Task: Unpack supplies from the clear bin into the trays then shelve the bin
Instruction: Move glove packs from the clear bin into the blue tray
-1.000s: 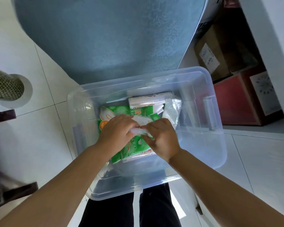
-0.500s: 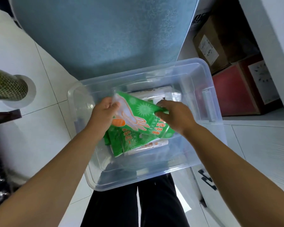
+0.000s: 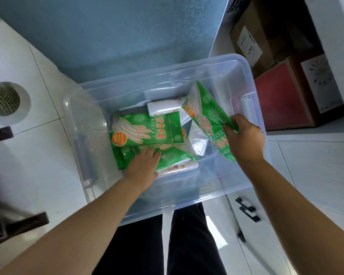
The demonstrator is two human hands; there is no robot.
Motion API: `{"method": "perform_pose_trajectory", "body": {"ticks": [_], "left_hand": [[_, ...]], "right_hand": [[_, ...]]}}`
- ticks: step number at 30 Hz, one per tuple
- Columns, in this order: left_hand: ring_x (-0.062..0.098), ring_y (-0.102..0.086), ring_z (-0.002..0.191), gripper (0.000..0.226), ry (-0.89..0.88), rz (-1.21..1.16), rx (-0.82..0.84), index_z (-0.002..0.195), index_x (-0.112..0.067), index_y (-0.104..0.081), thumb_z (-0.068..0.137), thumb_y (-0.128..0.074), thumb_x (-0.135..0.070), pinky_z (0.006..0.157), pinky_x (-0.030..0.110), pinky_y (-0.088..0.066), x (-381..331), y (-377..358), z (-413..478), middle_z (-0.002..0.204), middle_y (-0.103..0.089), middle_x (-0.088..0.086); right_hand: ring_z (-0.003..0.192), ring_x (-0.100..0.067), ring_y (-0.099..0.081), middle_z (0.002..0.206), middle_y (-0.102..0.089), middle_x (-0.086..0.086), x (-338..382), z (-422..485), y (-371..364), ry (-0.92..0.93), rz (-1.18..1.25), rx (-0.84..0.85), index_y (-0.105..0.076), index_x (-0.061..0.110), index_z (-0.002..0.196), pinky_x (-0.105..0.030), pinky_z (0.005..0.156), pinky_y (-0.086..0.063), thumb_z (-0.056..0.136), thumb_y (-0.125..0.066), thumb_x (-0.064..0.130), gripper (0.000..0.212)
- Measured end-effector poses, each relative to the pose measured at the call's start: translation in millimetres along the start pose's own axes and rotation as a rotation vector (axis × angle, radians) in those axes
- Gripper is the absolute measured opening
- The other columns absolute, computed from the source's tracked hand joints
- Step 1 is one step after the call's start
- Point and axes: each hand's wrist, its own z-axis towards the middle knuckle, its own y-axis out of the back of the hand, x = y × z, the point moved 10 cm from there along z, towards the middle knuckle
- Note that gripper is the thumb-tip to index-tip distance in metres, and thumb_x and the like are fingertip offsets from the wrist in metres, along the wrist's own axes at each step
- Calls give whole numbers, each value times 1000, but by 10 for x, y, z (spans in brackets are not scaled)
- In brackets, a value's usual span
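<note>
Green packet (image 3: 209, 118) now right-hand only

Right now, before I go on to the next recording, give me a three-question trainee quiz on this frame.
1. True or false: the right hand holds a green glove packet lifted clear of the pile.
2. Where does the left hand rest? A) on the bin's rim B) on the green packets in the clear bin C) on the red box
3. Fill in: the flat top packet in the pile is printed with white ____ shapes.

Key: 1 true; 2 B; 3 glove
</note>
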Motion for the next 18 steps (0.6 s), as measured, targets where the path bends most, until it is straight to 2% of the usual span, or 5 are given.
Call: {"method": "perform_pose_trajectory", "body": {"ticks": [4,7,13,16,18], "left_hand": [[27,-61,96,40,-8,-80,-93,131,-9,-41,92,-46,-15,72,37,-51,-6,291,-41,112,-62,11],[30,-63,72,19,91,-282,-200,106,-9,-52,93,-42,-19,52,29,-38,109,674,-137,76,-62,8],[33,-54,71,17,342,-788,-307,80,-8,-51,90,-43,-18,58,33,-35,240,1388,-496,70,-55,14],[30,-60,75,19,266,-998,-383,102,-15,-59,91,-44,-20,63,33,-47,-75,1897,-671,84,-63,11],[29,-64,84,22,164,-1125,-429,109,-22,-60,91,-47,-21,74,39,-53,-360,2243,-758,93,-67,10]], "right_hand": [[57,-35,-57,65,-66,-14,-44,-71,77,-38,38,19,-61,15,86,-26,54,-32,80,-66,21,9],[53,-29,-51,65,-65,-12,10,-167,189,-61,86,33,-60,14,86,-26,52,-31,82,-65,20,9],[51,-24,-45,60,-58,-5,355,-427,711,-86,198,-9,-59,13,87,-26,48,-32,83,-65,16,7],[51,-12,-49,58,-51,8,614,-535,1010,-110,412,-23,-57,20,82,-27,49,-41,81,-66,10,13],[51,-1,-49,59,-51,10,769,-567,1166,-136,587,11,-49,30,75,-15,51,-41,80,-65,7,28]]}}
